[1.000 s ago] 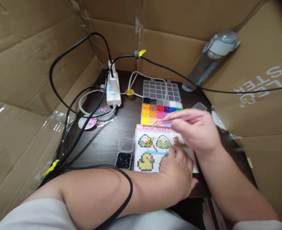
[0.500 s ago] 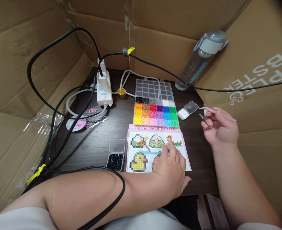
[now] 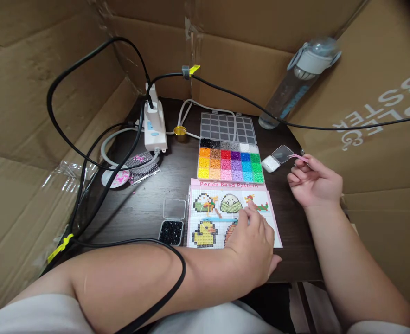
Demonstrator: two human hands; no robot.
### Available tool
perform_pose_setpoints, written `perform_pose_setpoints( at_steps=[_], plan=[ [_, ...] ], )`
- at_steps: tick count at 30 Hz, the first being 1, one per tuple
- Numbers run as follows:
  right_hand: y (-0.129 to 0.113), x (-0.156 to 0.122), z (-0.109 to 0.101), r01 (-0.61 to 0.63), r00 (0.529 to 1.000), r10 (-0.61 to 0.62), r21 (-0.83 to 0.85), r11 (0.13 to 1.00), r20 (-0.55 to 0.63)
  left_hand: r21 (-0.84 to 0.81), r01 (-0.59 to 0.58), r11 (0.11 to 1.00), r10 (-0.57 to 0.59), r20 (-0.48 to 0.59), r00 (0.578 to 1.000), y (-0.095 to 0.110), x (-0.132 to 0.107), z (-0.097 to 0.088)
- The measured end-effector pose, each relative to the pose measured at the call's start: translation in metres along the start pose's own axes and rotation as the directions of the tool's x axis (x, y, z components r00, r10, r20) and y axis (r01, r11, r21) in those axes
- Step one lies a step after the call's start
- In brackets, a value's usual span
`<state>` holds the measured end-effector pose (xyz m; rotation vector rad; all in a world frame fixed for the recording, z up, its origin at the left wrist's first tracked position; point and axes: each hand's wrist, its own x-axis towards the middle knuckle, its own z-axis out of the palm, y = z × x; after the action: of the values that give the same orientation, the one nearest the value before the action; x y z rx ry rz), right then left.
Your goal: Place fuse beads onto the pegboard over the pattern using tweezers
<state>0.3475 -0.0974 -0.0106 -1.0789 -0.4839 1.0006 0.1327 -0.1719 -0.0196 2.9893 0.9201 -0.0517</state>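
Observation:
My left hand lies over the lower right of the bead pattern sheet, hiding part of its printed pictures. Its fingers are stretched forward, with the index fingertip by the red and green dragon picture. In my right hand is a pair of pink tweezers, held above the table to the right. The tips point left, near the open lid of a small clear box of white beads. No bead can be made out at the tips. A sorted bead case with many colours stands behind the sheet.
An open box of black beads sits left of the sheet. Further left are a power strip, a dish of pink beads and black cables. A water bottle leans at the back right; cardboard walls surround the table.
My right hand has shifted slightly left, bringing the tweezers closer to the white bead box. My left hand stays on the sheet. The whole view has moved a little.

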Motion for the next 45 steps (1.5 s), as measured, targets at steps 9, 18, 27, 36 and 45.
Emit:
perform_pose_setpoints(
  at_steps=[9, 18, 27, 36, 45],
  plan=[
    [0.010, 0.005, -0.008, 0.065, 0.998, -0.067, -0.106, 0.992, -0.018, 0.022, 0.001, 1.000, -0.001, -0.011, 1.000, 0.000, 0.000, 0.001],
    [0.025, 0.001, 0.001, 0.267, 0.957, -0.287, -0.241, 0.933, -0.049, 0.059, -0.007, 0.998, 0.009, -0.028, 1.000, -0.003, 0.000, 0.005],
    [0.034, 0.007, -0.006, 0.345, 0.930, -0.368, -0.354, 0.869, 0.002, 0.045, -0.017, 0.999, 0.017, 0.000, 1.000, -0.002, 0.000, 0.005],
    [0.035, 0.008, -0.008, 0.352, 0.929, -0.370, -0.347, 0.869, 0.015, 0.026, -0.026, 0.999, 0.026, -0.005, 1.000, -0.003, 0.001, 0.005],
    [0.035, 0.009, -0.009, 0.348, 0.932, -0.363, -0.348, 0.871, 0.023, 0.030, -0.025, 0.999, 0.025, 0.000, 1.000, -0.003, 0.001, 0.004]
  ],
)
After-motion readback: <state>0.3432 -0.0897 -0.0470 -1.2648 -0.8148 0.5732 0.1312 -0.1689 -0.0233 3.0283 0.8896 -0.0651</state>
